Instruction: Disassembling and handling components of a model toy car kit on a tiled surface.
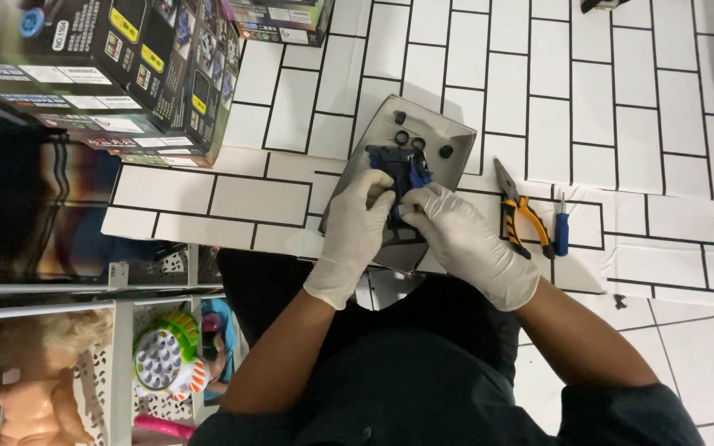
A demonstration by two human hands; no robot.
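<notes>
Both gloved hands meet over a small blue-and-black toy part (397, 169): left hand (355, 219) clasps its near side, right hand (456, 231) pinches its blue end. The part rests on a grey tray (448, 173) with loose black rings (402, 136) just beyond the fingers. Right of the right hand lie pliers (516, 211) and a blue screwdriver (561, 230) on the tiled floor (621, 99).

Small blue-and-black toy part (400, 169), gripped from both sides over a tilted grey metal tray (454, 136) carrying loose black rings and small round parts (445, 151).
</notes>
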